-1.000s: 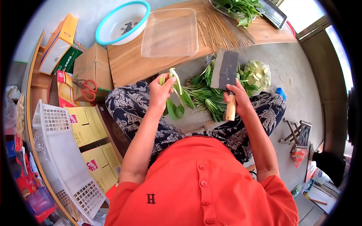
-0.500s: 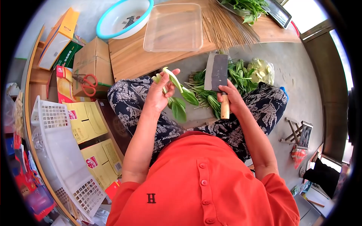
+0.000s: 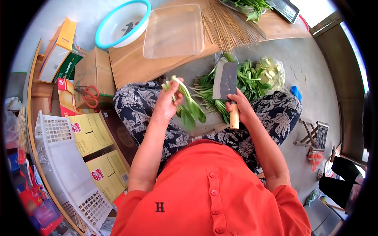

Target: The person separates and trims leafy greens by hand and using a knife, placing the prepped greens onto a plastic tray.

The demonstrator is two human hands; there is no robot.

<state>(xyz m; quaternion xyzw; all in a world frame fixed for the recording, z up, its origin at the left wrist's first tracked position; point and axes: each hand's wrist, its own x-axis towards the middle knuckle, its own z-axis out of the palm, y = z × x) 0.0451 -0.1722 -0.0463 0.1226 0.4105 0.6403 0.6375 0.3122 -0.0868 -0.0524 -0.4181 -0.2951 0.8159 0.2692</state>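
Note:
My left hand [image 3: 168, 101] is closed round the pale stems of a few leafy greens [image 3: 190, 111], whose leaves hang down to the right. The wooden handle of a broad cleaver [image 3: 225, 80] is in my right hand [image 3: 241, 107], with the blade pointing up and away from me. Behind and beside the blade, a heap of green vegetables [image 3: 249, 80] lies on the floor. A clear bag of pale cut pieces [image 3: 272, 72] sits to the right of the heap.
A wooden table [image 3: 130, 65] ahead bears a blue-rimmed basin [image 3: 123, 24], a clear plastic tray [image 3: 173, 31] and thin sticks [image 3: 232, 25]. Cartons and red scissors [image 3: 91, 96] are at the left. A folding stool [image 3: 315, 135] and another person's dark-clothed legs [image 3: 338, 183] are at the right.
The cleaver has shifted left from above the heap, still in my right hand. The greens in my left hand have turned and swung slightly. The other person's legs show more at the right.

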